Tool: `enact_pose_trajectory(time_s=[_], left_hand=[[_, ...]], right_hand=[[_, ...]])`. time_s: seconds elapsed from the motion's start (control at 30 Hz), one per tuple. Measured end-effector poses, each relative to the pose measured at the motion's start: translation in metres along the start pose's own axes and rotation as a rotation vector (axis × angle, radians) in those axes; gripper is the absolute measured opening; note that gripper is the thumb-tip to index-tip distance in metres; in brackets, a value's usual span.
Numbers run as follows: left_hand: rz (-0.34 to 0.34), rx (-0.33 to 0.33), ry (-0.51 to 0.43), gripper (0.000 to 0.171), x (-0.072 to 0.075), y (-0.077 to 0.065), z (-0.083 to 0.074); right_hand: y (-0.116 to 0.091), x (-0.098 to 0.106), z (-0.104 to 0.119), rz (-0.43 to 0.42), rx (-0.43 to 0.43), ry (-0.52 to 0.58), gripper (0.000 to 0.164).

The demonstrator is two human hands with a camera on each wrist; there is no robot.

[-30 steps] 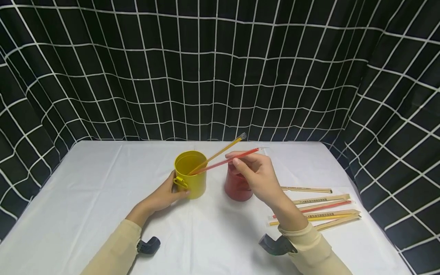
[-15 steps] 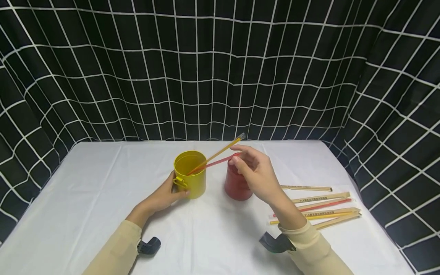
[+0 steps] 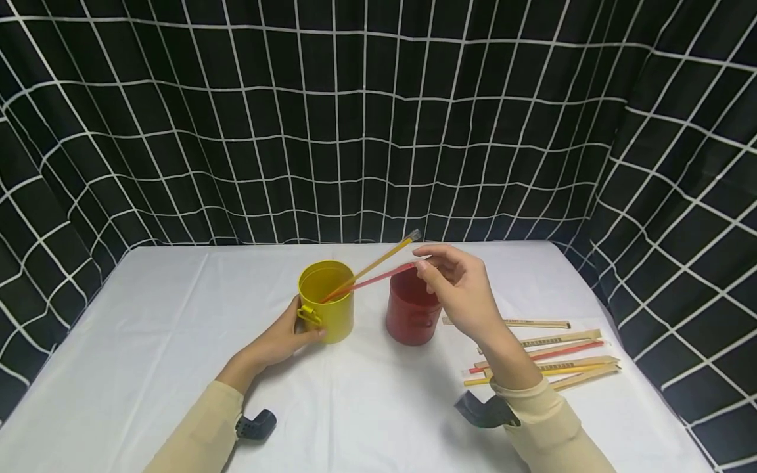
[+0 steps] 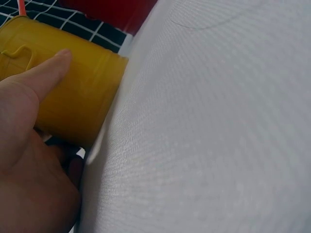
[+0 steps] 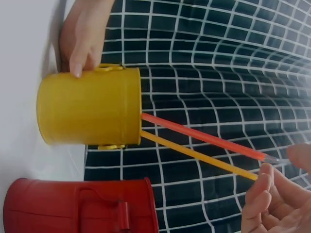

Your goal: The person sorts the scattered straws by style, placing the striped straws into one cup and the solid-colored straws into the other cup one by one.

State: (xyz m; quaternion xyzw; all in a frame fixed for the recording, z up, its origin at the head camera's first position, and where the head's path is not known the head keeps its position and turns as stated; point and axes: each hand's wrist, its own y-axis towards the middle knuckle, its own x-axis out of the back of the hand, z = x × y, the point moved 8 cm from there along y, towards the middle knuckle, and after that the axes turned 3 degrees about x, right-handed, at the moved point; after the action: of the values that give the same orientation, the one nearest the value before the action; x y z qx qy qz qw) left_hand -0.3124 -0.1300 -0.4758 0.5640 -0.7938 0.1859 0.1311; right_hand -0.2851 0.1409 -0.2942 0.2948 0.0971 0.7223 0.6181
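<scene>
My left hand (image 3: 282, 338) grips the yellow pail (image 3: 338, 320) low on its near left side, the thumb lying across the wall in the left wrist view. Out of the pail lean a yellow straw (image 3: 383, 259) and a red straw (image 3: 378, 278), both tilted to the right. My right hand (image 3: 464, 289) is at the red straw's upper end, over the red pail (image 3: 408, 315). In the right wrist view its thumb and fingertips stand apart around the clear wrapper end of the red straw (image 5: 204, 137). The pail hides the straws' lower ends.
Several wrapped straws lie at the right under my right forearm: paper-wrapped straws (image 3: 582, 338), a red straw (image 3: 568, 351) and a yellow straw (image 3: 556, 372). A white cloth (image 3: 177, 315) covers the table. Black curtains with a white grid (image 3: 331, 118) stand behind and at both sides.
My right hand slid the red straw down and left into the yellow pail, then loosened its fingers and shifted right. The left hand keeps its hold on the pail.
</scene>
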Motion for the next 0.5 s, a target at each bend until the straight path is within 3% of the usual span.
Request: enact_pose_trajectory(time_s=[0.5], left_hand=[[0.001, 0.015, 0.011, 0.101, -0.001, -0.001, 0.001]], right_hand=[[-0.001, 0.019, 0.007, -0.069, 0.037, -0.009, 0.019]])
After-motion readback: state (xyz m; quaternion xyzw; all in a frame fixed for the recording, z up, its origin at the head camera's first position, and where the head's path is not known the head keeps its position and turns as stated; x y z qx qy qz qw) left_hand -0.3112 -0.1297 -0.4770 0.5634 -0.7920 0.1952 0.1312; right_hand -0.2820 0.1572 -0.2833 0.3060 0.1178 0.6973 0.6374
